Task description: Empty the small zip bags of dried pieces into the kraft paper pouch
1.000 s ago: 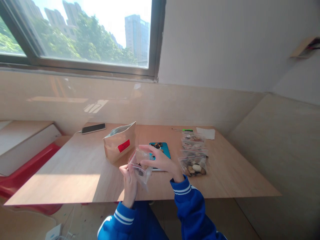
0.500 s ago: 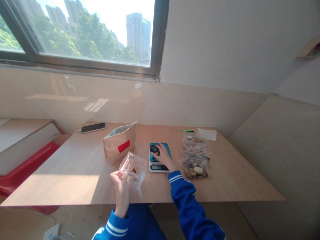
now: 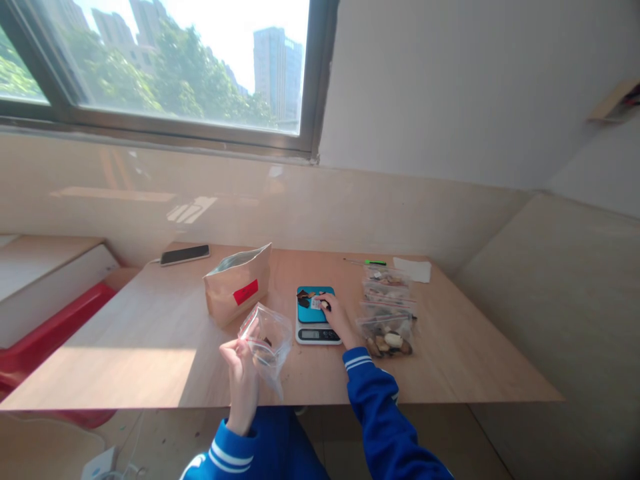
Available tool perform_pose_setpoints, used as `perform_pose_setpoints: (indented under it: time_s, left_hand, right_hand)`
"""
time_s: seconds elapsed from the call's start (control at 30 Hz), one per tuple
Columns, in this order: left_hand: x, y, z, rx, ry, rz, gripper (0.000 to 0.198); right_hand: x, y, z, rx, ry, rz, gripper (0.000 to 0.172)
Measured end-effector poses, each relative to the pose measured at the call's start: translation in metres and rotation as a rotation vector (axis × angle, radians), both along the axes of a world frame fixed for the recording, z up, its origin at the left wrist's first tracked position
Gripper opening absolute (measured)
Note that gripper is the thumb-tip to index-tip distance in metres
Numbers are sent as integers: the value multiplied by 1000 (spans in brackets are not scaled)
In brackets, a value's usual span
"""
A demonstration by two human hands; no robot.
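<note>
My left hand [image 3: 239,377] is closed on the rim of a small clear zip bag [image 3: 266,340], which it holds up open above the table's near edge; a few dark pieces lie inside. My right hand [image 3: 334,315] rests on the blue-topped kitchen scale [image 3: 316,320], fingers pinched around a small light piece among the dark and brown bits on the platform. Both sleeves are blue with white stripes.
A brown paper pouch [image 3: 239,285] with a red label stands open left of the scale. Filled zip bags [image 3: 387,313] are stacked to its right. A phone [image 3: 186,254], a green pen [image 3: 370,262] and white paper [image 3: 413,269] lie at the back of the wooden table [image 3: 150,347].
My right hand left the bag's mouth, reached to the scale and closed on a piece there. The left hand with the bag sank a little to the left.
</note>
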State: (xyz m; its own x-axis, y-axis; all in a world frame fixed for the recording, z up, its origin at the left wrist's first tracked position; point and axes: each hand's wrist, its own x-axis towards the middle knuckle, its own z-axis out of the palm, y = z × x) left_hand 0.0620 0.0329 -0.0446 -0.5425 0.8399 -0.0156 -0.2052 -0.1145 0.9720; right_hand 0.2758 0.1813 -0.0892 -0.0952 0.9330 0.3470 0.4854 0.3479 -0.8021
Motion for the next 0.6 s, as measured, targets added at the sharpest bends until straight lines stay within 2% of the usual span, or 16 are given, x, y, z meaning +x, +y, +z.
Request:
perform_pose_setpoints:
  time_s: [0.17, 0.33, 0.4, 0.47, 0.53, 0.6]
  left_hand:
    - [2, 1, -2, -34, 30, -20, 40]
    - [7, 9, 2, -72, 176, -54, 40]
    - [10, 14, 4, -73, 224, -69, 39]
    - [14, 19, 5, -68, 251, -70, 39]
    - [16, 22, 4, -63, 250, -72, 38]
    - [18, 24, 0, -63, 240, -69, 37]
  right_hand:
    - [-1, -4, 16, 14, 111, -76, 21]
    - [-19, -10, 52, 29, 227, -106, 25]
    - [-30, -20, 71, 13, 285, -28, 25]
    - [-42, -35, 90, -32, 318, 136, 26]
    - [-52, -52, 107, -70, 259, 311, 35]
    - [-60, -66, 117, -61, 136, 411, 46]
